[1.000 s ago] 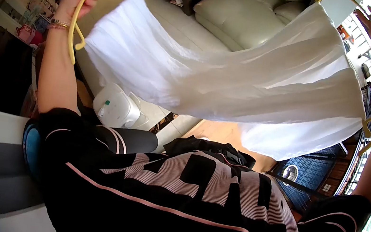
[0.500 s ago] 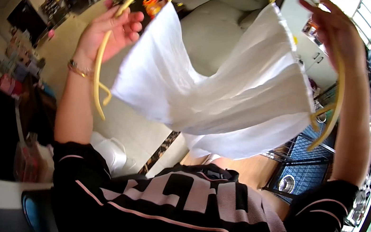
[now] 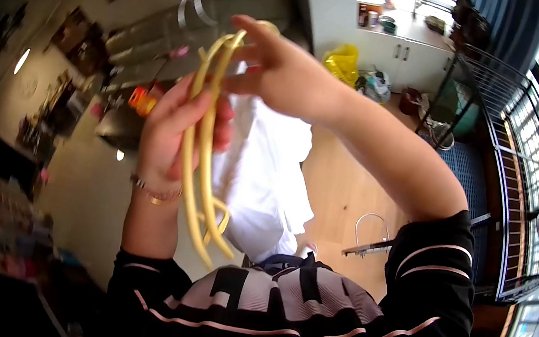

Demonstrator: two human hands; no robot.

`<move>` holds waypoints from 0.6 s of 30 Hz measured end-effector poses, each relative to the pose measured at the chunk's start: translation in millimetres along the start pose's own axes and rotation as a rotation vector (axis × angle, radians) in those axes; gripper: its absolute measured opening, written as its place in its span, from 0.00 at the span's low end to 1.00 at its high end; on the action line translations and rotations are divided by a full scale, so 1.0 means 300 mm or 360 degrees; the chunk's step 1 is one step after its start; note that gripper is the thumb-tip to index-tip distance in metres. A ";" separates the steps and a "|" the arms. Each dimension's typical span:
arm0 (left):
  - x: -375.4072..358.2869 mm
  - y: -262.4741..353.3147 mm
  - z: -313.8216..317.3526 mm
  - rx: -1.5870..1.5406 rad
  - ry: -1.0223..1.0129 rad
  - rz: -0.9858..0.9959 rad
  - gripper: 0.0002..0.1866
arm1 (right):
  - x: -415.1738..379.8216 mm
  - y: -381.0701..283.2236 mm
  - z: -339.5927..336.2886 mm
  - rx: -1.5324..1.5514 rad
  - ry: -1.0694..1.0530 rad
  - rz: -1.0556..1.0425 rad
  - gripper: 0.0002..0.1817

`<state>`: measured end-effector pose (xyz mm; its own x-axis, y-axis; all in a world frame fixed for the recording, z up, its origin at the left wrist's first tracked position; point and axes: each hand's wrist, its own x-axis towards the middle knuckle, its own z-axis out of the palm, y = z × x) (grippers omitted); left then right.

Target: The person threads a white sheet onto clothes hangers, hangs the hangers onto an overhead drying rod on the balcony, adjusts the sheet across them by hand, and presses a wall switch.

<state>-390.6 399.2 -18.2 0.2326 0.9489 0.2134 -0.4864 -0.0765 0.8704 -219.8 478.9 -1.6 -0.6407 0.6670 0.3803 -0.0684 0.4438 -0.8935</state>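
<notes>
Two yellow clothes hangers (image 3: 206, 159) with silver hooks stand side by side, turned nearly edge-on. My left hand (image 3: 169, 118) is closed around their near side, thumb across the front. At their upper end is my right hand (image 3: 290, 77), its fingers around the top of the hangers; some fingertips are hidden behind them. A white cloth garment (image 3: 273, 169) hangs down beside the hangers, below my right hand. How it is attached to them is hidden by my hands.
A black wire cage (image 3: 495, 153) stands to the right along the barred window. White cabinets (image 3: 404, 63) and a yellow bag (image 3: 342, 63) are at the back. A sofa (image 3: 251, 9) lies beyond the hangers. On the wooden floor is a metal-framed item (image 3: 369, 246).
The hangers were held apart with the white cloth spread between them; now they are together. My right hand has moved left to my left hand, and the view has turned.
</notes>
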 end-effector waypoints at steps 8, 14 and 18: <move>0.611 -0.142 0.074 0.0275 -0.0026 0.0181 0.12 | -0.028 0.221 -0.380 0.0295 0.0488 -0.0124 0.25; 1.051 -0.380 0.227 0.0195 -0.0111 0.0277 0.13 | -0.107 0.270 -0.594 0.0465 0.0339 0.0197 0.22; 1.353 -0.513 0.261 0.0025 -0.0299 0.0228 0.15 | -0.011 0.404 -0.792 0.0638 0.0786 0.0189 0.14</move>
<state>-155.3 772.2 -30.9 0.3157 0.8545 0.4126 -0.5129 -0.2121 0.8318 -44.3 672.6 -54.4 -0.2404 0.9371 0.2531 -0.3601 0.1560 -0.9198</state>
